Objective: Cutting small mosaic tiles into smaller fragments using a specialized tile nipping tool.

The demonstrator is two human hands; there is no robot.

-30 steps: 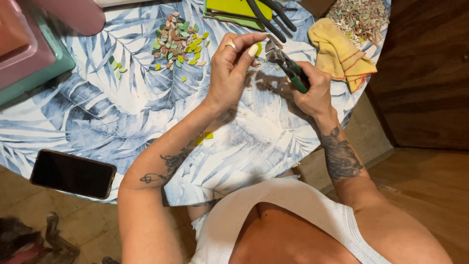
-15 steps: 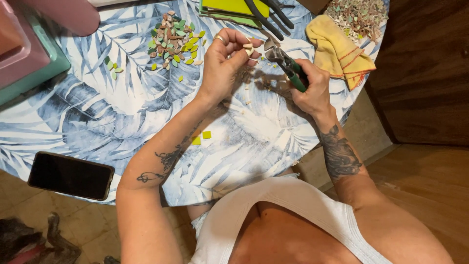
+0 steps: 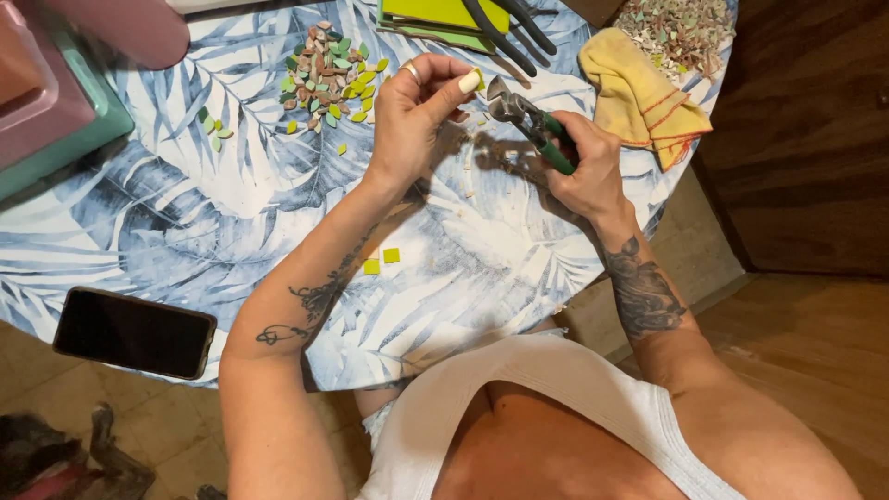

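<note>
Though fingers hide it, left hand (image 3: 417, 111) pinched on tile chip (image 3: 477, 78), right hand (image 3: 583, 171) clenched around nippers (image 3: 530, 125).

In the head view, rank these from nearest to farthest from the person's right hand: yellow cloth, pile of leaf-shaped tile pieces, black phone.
From the right hand:
1. Yellow cloth, just beyond it at the table's right edge.
2. Pile of leaf-shaped tile pieces, past the left hand.
3. Black phone, at the near left edge.

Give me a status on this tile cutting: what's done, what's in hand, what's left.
Done: a pile of shaped leaf-like pieces lies on the table. In hand: the left hand pinches a small yellow-green piece while the right hand grips green-handled nippers. Left: two uncut yellow-green squares and green sheets.
</note>
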